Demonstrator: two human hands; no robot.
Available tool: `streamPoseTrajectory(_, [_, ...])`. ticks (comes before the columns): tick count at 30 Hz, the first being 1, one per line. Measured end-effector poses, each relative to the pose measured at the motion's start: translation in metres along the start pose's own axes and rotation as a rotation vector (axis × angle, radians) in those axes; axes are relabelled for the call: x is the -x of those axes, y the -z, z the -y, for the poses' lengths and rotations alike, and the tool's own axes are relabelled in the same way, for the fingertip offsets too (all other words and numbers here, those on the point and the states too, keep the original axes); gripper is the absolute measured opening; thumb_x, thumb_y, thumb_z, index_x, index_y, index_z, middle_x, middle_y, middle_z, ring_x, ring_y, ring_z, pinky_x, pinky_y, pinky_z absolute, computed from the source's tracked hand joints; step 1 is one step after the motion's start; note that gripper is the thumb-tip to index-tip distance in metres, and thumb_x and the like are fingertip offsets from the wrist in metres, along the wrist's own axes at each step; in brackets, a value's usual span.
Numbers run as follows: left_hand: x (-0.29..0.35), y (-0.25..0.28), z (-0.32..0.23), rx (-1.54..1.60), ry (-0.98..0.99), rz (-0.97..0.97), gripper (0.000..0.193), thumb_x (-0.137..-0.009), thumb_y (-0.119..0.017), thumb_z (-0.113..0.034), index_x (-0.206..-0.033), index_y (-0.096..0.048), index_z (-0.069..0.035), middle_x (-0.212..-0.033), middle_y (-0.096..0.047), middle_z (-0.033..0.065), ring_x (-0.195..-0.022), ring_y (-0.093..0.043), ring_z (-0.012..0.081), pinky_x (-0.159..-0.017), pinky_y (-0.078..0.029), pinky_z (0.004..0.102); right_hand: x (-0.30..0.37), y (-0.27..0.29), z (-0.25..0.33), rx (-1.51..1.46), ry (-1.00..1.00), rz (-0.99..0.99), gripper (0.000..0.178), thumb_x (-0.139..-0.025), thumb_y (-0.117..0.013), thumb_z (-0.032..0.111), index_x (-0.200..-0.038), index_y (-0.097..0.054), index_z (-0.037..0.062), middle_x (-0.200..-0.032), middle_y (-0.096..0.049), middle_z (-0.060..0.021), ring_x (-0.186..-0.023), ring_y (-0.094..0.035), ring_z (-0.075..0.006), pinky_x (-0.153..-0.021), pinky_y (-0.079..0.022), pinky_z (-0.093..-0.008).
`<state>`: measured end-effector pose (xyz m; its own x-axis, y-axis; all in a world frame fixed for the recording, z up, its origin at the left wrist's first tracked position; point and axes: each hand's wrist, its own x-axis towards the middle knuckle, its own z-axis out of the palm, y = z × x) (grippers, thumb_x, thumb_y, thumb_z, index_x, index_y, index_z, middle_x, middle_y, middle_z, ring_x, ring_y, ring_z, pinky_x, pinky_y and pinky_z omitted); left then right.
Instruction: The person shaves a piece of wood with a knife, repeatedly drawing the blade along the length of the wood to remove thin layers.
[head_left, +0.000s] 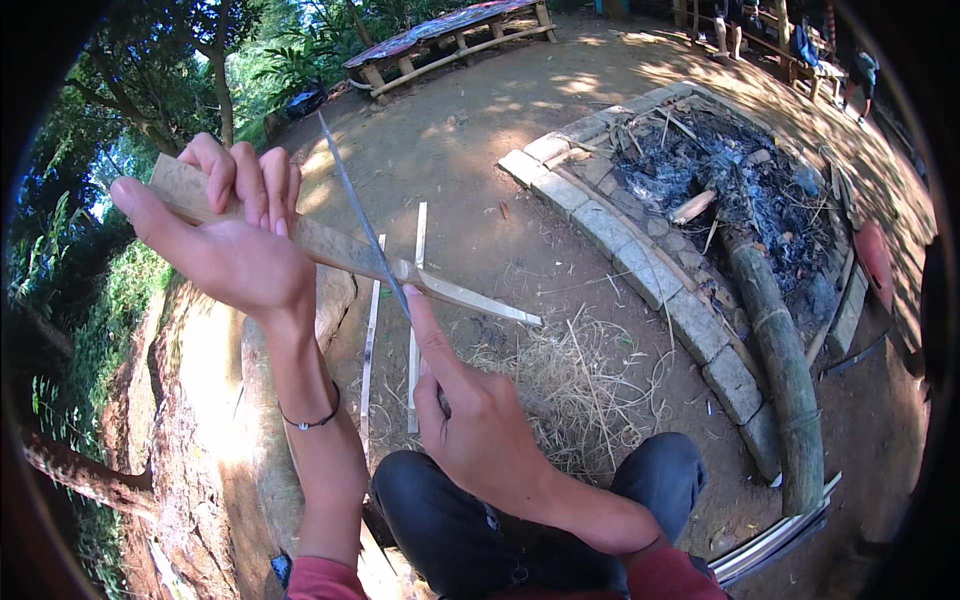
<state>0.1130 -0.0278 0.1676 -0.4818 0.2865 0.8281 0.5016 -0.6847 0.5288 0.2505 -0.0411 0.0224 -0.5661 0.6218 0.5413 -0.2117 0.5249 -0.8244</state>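
Observation:
My left hand point(240, 255) is raised at the left, its fingers curled over a flat strip of bamboo point(345, 250) and its thumb stretched out. The strip slants down to the right and tapers to a pale tip. My right hand point(485, 430) grips a long, thin knife point(352, 195), the index finger laid along the blade. The blade crosses the strip near its middle, close to a small pale nick. The knife's handle is hidden in my fist. Below the strip lie two narrow, pale strips point(415, 350) on the ground, beside a heap of curly shavings point(575, 390).
At the right, a block-edged fire pit point(640, 265) holds ash and a charred log point(775, 370). More strips point(780, 540) lie at the lower right. A log point(270, 430) runs along my left side. A low bamboo bench point(455, 45) stands far off; people's legs point(728, 38) show beyond.

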Motion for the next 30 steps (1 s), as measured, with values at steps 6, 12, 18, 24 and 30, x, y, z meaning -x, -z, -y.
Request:
streamPoseTrajectory(6, [0.003,0.005,-0.004,0.033,0.044,-0.007,0.056,-0.098,-0.025,-0.057,-0.063,-0.027,-0.014,-0.048,-0.020,-0.0028,-0.040,-0.017,0.0103,-0.041,-0.015,0.0252,-0.001,0.009,-0.001,-0.043,-0.151,0.068,0.067,-0.089,-0.053,-0.005,-0.152,-0.031,0.0029,-0.056,-0.053,-0.0174,-0.046,-0.059,-0.0292,-0.049,-0.044,-0.0392])
streamPoseTrajectory(12, [0.007,0.003,-0.006,0.086,0.043,0.066,0.054,-0.099,-0.025,-0.053,-0.063,-0.026,-0.014,-0.051,-0.022,-0.0029,-0.040,-0.017,0.0092,-0.040,-0.016,0.0246,0.015,-0.005,-0.033,0.069,-0.134,0.011,0.071,-0.089,-0.050,-0.001,-0.154,-0.022,0.0026,-0.054,-0.054,-0.0194,-0.048,-0.058,-0.0362,-0.053,-0.046,-0.0470])
streamPoseTrajectory(18, [0.003,-0.003,-0.004,0.096,0.017,0.024,0.053,-0.099,-0.025,-0.052,-0.063,-0.027,-0.013,-0.049,-0.021,-0.0026,-0.040,-0.017,0.0094,-0.041,-0.015,0.0244,0.006,0.005,-0.004,-0.066,-0.112,-0.004,0.073,-0.087,-0.053,-0.003,-0.154,-0.023,0.0024,-0.053,-0.053,-0.0186,-0.047,-0.057,-0.0354,-0.052,-0.045,-0.0451])
streamPoseTrajectory(24, [0.002,0.000,-0.004,0.085,0.014,0.077,0.052,-0.099,-0.025,-0.053,-0.063,-0.027,-0.014,-0.048,-0.023,-0.0022,-0.039,-0.018,0.0094,-0.040,-0.016,0.0247,0.011,-0.002,-0.031,-0.008,-0.224,-0.007,0.068,-0.089,-0.051,-0.003,-0.152,-0.026,-0.0001,-0.055,-0.055,-0.0224,-0.049,-0.060,-0.0374,-0.053,-0.046,-0.0472])
streamPoseTrajectory(30, [-0.004,0.022,0.000,0.237,0.080,0.230,0.052,-0.097,-0.026,-0.055,-0.065,-0.029,-0.014,-0.047,-0.025,-0.0009,-0.038,-0.020,0.0098,-0.040,-0.017,0.0237,0.011,0.000,-0.020,-0.142,-0.199,0.004,0.070,-0.089,-0.050,-0.003,-0.154,-0.022,0.0023,-0.056,-0.054,-0.0243,-0.049,-0.061,-0.0358,-0.054,-0.047,-0.0449])
